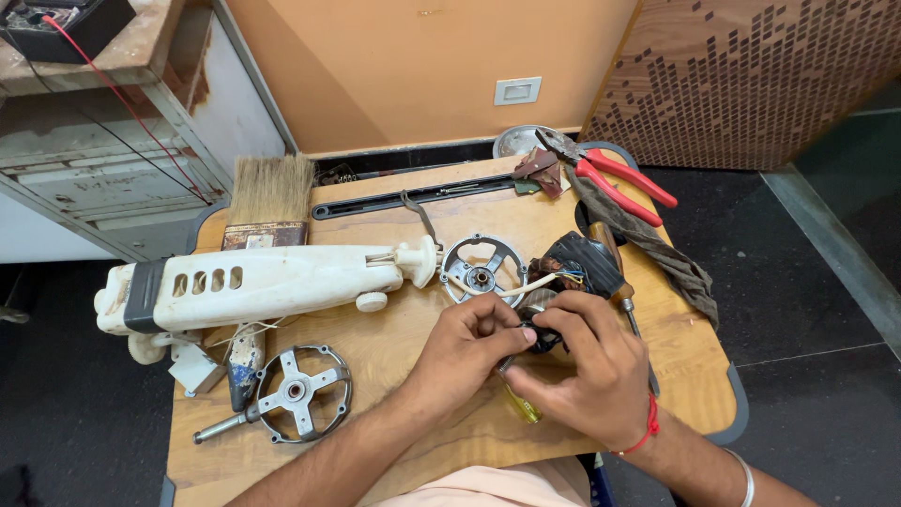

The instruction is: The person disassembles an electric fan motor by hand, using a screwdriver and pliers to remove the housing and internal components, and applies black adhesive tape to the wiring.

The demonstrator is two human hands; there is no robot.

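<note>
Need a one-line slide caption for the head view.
Both hands, left hand and right hand, pinch a small motor part on a wooden table beside a white fan housing and red pliers.

Even, soft indoor light fills the scene, bright enough to show the grain of the small wooden table [394, 352] clearly. Shadows are faint and short, gathering under the person's hands and beside the long cream plastic housing [253, 282]. The dark stone floor [807, 282] reads dim. The focus is sharp throughout, with wide-angle bending towards the frame edges and no strong glare.
</note>
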